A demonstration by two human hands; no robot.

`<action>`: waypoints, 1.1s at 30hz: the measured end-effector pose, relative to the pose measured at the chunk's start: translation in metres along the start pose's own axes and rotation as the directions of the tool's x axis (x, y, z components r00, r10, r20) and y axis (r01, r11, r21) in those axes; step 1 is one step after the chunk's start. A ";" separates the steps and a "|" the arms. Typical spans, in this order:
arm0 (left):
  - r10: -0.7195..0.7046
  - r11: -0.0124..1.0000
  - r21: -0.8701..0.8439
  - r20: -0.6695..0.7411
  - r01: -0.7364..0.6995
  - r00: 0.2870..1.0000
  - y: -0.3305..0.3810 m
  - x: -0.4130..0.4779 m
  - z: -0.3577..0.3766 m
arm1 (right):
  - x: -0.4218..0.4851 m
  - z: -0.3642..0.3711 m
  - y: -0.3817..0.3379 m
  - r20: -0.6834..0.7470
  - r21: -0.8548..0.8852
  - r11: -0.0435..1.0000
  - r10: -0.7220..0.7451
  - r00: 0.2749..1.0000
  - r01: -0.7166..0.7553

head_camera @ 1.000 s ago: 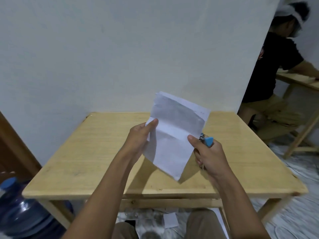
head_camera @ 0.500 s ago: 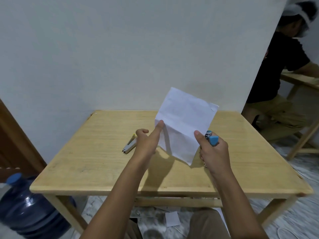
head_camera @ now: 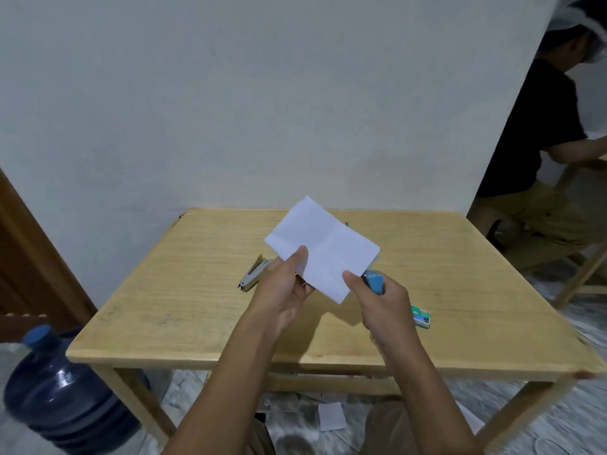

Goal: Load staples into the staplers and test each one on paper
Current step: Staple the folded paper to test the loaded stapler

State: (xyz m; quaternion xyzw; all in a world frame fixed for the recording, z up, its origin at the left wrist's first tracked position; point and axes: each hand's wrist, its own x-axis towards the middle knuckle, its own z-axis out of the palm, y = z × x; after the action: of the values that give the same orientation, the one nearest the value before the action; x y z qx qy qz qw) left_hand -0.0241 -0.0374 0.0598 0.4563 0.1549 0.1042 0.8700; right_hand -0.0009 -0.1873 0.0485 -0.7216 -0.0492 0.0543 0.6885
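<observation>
- L hand (head_camera: 282, 290): I read its fingers as clamped on the near-left edge of the white paper (head_camera: 323, 247), thumb on top, the rest under the sheet.
- R hand (head_camera: 382, 307): fingers wrapped tight round the blue stapler (head_camera: 375, 283). The thumb tip touches the sheet's near edge.
- Paper: creased, held in the air over approx. the middle of the tabletop (head_camera: 184, 290), tilted. Its near-right corner meets the blue stapler's front end. I cannot tell whether the sheet sits inside the stapler's mouth.
- Grey stapler (head_camera: 251, 276): lies on the tabletop just left of the L hand, apart from the paper.
- Green staple box (head_camera: 421, 316): flat on the tabletop, just right of the R hand.
- Misc.: blue water bottle (head_camera: 62, 385) on the floor by the left table leg; paper scrap (head_camera: 331, 416) on the floor under the table; 2nd person (head_camera: 542, 133) seated far right.
</observation>
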 end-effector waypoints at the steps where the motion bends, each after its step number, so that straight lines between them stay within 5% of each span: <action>1: 0.013 0.999 0.042 0.010 -0.014 1.000 0.001 0.000 -0.003 | 0.001 -0.003 0.000 -0.016 0.017 1.000 0.003 1.000 -0.002; 17: 0.007 0.973 0.226 0.131 -0.037 0.991 -0.002 -0.006 -0.014 | 0.009 -0.018 -0.002 0.075 0.089 0.995 0.048 0.996 -0.055; 24: 0.010 0.952 0.303 0.088 -0.036 0.996 -0.007 -0.007 -0.019 | 0.010 -0.031 -0.002 0.205 -0.061 0.998 0.012 0.979 0.001; 29: -0.050 0.993 0.116 0.150 0.032 0.987 -0.015 -0.013 -0.010 | 0.011 -0.018 -0.001 0.014 0.090 0.993 0.071 0.997 -0.072; 33: -0.053 0.986 0.163 0.157 0.027 0.986 -0.034 -0.021 0.001 | 0.005 -0.002 0.001 -0.030 0.158 0.983 0.103 0.994 -0.097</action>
State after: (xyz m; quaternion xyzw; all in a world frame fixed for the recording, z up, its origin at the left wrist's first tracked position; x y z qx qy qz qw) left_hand -0.0419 -0.0639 0.0361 0.5284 0.1013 0.0368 0.8421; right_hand 0.0046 -0.1887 0.0477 -0.6680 0.0045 0.0788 0.7400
